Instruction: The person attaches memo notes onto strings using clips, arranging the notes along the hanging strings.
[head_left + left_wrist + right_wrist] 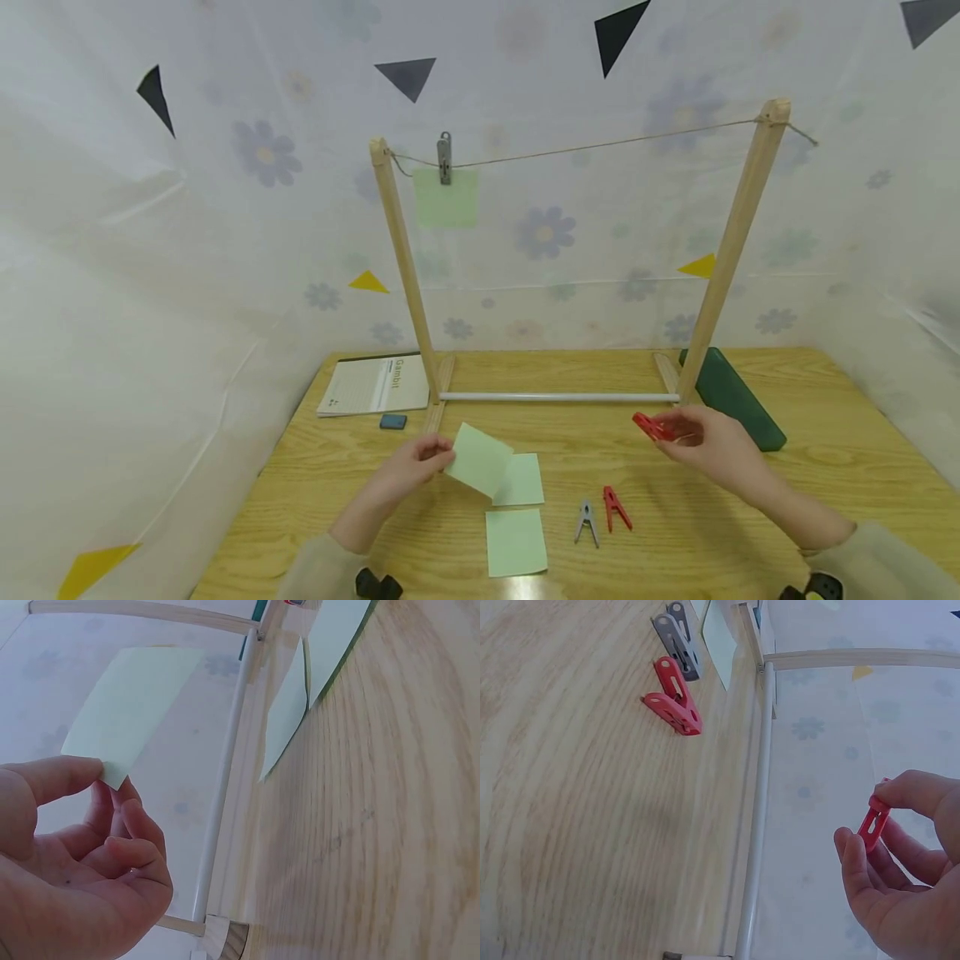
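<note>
A pale green sticky note is pinched at one corner between the thumb and fingers of my left hand, raised above the table. My right hand holds a red clothespin between thumb and fingertips, also seen as a red clothespin in the right wrist view. Two more green notes lie on the table between the hands. Beside them rest a grey clothespin and another red clothespin. Higher up, a grey clothespin clips a green note to a string.
The string spans a left wooden post and a right wooden post, joined low by a white rod. A notebook and a blue eraser-like block lie left; a dark green case lies behind the right hand.
</note>
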`<state>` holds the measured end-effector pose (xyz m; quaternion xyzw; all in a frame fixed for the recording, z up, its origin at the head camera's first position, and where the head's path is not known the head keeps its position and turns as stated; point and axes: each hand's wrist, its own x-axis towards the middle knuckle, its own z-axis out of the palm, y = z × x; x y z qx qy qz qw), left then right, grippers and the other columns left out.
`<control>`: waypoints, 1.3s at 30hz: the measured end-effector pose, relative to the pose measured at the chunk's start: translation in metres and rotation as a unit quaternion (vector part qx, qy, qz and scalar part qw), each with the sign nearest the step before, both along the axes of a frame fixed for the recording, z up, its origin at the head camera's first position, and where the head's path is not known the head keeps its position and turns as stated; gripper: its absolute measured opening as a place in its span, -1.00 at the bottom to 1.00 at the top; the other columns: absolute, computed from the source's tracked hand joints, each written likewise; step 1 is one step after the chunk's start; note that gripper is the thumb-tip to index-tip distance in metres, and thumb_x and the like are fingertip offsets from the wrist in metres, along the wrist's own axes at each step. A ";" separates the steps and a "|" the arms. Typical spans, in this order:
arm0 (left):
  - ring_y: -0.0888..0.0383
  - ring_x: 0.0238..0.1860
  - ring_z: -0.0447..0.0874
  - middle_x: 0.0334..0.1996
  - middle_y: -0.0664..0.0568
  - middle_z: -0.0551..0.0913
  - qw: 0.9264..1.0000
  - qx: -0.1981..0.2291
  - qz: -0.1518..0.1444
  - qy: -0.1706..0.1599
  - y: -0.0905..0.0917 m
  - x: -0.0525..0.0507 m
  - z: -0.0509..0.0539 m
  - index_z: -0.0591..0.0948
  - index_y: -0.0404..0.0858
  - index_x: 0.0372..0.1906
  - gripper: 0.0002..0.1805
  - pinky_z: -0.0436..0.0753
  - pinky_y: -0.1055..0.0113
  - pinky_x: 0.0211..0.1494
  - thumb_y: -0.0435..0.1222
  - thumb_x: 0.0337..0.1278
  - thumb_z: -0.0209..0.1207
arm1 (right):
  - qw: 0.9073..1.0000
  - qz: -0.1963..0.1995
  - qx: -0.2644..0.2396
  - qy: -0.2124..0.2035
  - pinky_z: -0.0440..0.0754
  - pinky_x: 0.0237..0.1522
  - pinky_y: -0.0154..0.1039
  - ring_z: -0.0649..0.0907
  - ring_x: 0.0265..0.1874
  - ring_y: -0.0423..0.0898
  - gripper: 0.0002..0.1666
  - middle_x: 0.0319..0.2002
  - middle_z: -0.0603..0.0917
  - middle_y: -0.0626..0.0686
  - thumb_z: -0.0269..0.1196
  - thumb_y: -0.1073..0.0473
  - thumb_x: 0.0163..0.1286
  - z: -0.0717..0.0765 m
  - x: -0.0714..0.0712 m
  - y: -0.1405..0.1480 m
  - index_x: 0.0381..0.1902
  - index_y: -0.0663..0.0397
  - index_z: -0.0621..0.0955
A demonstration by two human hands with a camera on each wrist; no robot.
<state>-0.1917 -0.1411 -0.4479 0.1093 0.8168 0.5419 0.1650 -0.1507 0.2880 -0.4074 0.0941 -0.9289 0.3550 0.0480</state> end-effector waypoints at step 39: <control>0.10 -0.11 0.53 -0.10 0.00 0.61 0.996 0.066 0.061 0.006 0.062 -0.016 0.038 0.54 -0.31 0.12 -0.65 0.52 0.05 0.13 -0.16 0.44 0.10 | 0.996 -0.001 -0.030 0.086 0.63 -0.38 -0.40 0.58 -0.34 -0.55 -0.61 -0.07 0.67 0.26 0.28 0.16 0.42 0.067 -0.019 0.017 0.14 0.19 0.58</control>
